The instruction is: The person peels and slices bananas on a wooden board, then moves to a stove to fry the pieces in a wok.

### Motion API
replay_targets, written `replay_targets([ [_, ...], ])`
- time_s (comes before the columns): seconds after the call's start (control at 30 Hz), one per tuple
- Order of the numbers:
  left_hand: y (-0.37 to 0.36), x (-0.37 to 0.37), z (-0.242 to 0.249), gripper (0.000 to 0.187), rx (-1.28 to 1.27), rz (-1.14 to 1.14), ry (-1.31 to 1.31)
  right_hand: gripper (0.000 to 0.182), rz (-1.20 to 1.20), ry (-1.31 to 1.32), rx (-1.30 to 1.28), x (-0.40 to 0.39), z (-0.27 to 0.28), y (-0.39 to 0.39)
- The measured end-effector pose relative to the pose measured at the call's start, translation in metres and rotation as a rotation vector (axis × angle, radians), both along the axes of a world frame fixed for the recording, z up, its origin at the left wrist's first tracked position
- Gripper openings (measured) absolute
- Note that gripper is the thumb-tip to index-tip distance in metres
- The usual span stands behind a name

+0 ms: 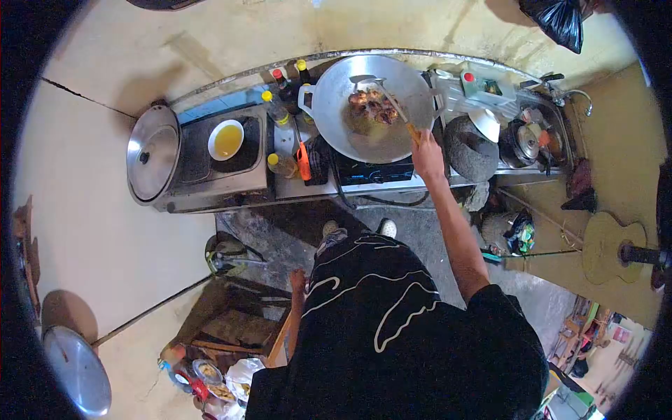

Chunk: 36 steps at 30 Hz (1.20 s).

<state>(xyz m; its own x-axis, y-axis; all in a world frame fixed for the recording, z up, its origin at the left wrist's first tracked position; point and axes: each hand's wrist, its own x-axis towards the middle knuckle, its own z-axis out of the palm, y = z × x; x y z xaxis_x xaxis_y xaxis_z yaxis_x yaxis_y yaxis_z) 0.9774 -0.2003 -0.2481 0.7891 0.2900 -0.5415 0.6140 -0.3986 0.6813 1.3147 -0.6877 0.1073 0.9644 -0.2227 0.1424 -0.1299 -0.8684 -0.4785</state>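
My right hand (428, 155) is closed around the wooden handle of a metal spatula (392, 100). The spatula reaches into a large two-handled wok (332, 115) on the stove. Browned pieces of food (373, 107) lie in the wok under and beside the spatula, with some liquid or oil around them. My left hand (299, 281) hangs low at my side, away from the counter; its fingers are too small and dim to make out.
Bottles (282, 166) and an orange lighter (303, 161) stand left of the wok. Farther left are a white bowl of yellow liquid (227, 141) and a large lid (152, 154). A stone mortar (472, 164) and a sink (560, 157) are to the right.
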Motion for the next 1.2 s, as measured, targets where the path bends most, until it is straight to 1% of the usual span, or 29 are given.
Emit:
replay_targets([
  [0.1,0.0,0.0,0.002,0.021,0.01,0.0,0.0,0.028,0.034,-0.09,0.077,-0.015,0.0,-0.002],
  [0.2,-0.002,-0.004,0.002,0.021,0.031,-0.02,-0.009,0.031,-0.032,-0.025,0.107,-0.033,-0.009,-0.005],
  [0.3,-0.003,-0.011,0.002,0.021,0.058,-0.049,-0.014,0.035,-0.037,-0.114,0.206,-0.054,-0.011,-0.002],
  [0.33,-0.003,-0.013,0.004,0.021,0.062,-0.053,-0.016,0.038,-0.063,-0.105,0.198,-0.056,-0.025,-0.004],
  [0.37,-0.004,-0.014,0.006,0.021,0.066,-0.062,-0.018,0.04,-0.087,-0.08,0.248,-0.061,-0.038,-0.008],
  [0.43,-0.003,-0.017,0.008,0.021,0.073,-0.069,-0.019,0.042,-0.132,-0.036,0.349,-0.069,-0.044,-0.007],
  [0.47,-0.001,-0.019,0.011,0.021,0.072,-0.07,-0.016,0.038,-0.164,-0.035,0.342,-0.074,-0.038,-0.004],
  [0.57,0.005,-0.024,0.021,0.021,0.078,-0.052,-0.008,0.029,-0.188,-0.057,0.741,-0.086,-0.081,-0.014],
  [0.6,0.009,-0.027,0.023,0.021,0.08,-0.047,-0.007,0.027,-0.237,-0.011,0.906,-0.09,-0.077,-0.013],
  [0.67,0.015,-0.031,0.027,0.02,0.082,-0.033,-0.004,0.028,-0.334,0.088,1.234,-0.099,-0.07,-0.01],
  [0.7,0.016,-0.034,0.03,0.02,0.081,-0.025,-0.001,0.029,-0.393,0.093,1.368,-0.106,-0.076,-0.011],
  [0.77,0.019,-0.038,0.036,0.02,0.085,-0.012,0.004,0.033,-0.516,0.102,1.635,-0.119,-0.118,-0.014],
  [0.8,0.02,-0.04,0.039,0.02,0.086,-0.01,0.004,0.035,-0.576,0.194,1.495,-0.12,-0.135,-0.012],
  [0.9,0.021,-0.045,0.051,0.02,0.097,-0.011,-0.002,0.037,-0.327,0.462,1.053,-0.125,-0.192,0.008],
  [0.97,0.02,-0.05,0.065,0.02,0.121,-0.03,-0.02,0.035,-0.191,0.505,0.746,-0.113,-0.23,0.022],
  [1.07,0.01,-0.044,0.101,0.02,0.212,-0.112,-0.074,0.036,-0.097,0.453,0.321,-0.096,-0.241,0.043],
  [1.1,0.011,-0.043,0.1,0.021,0.113,0.031,0.017,0.037,-0.084,0.415,0.188,-0.089,-0.24,0.051],
  [1.17,0.02,-0.05,0.089,0.021,-0.081,0.315,0.202,0.038,-0.097,0.423,0.086,-0.075,-0.228,0.065],
  [1.2,0.035,-0.079,0.059,0.024,-0.353,0.395,-0.109,0.038,-0.104,0.428,0.035,-0.07,-0.217,0.071],
])
